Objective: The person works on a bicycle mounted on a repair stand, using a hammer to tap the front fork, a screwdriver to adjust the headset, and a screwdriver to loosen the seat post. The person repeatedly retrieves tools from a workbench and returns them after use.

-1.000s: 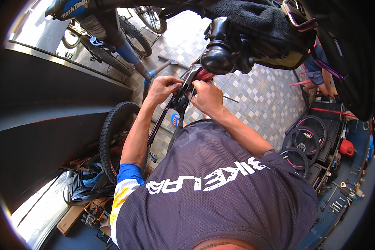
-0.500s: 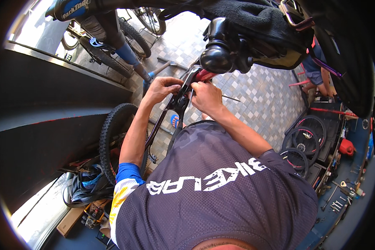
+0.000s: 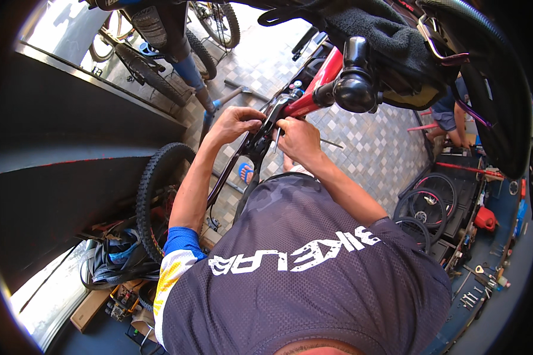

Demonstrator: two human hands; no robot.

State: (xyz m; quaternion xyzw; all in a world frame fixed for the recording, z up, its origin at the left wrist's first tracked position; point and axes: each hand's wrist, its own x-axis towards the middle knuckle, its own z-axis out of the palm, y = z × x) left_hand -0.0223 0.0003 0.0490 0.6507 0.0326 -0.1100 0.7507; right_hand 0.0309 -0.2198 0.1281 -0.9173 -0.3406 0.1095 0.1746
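Note:
A bicycle frame with a red tube (image 3: 314,89) and a dark rear linkage (image 3: 260,139) stands between my hands. Against the left side of the linkage, my left hand (image 3: 234,125) is closed, thumb and fingers pinched together; whatever they grip is hidden. My right hand (image 3: 302,141), on the other side, is closed round a hex key (image 3: 277,141). One thin metal arm of the tool points down beside the linkage, and another sticks out to the right past my knuckles. The fingertips of both hands nearly meet across the frame.
A blue repair stand (image 3: 202,97) rises beyond my left hand. Close on the left is a knobbly tyre (image 3: 154,195). A black rounded part (image 3: 355,89) hangs ahead. Wheels (image 3: 429,204) and a bench with wrenches (image 3: 471,296) line the right, where another person (image 3: 447,121) appears farther off.
The view has shifted, bringing more of the red tube into sight, and the black rounded part appears farther right. Both hands keep to the linkage, the right still closed round the hex key.

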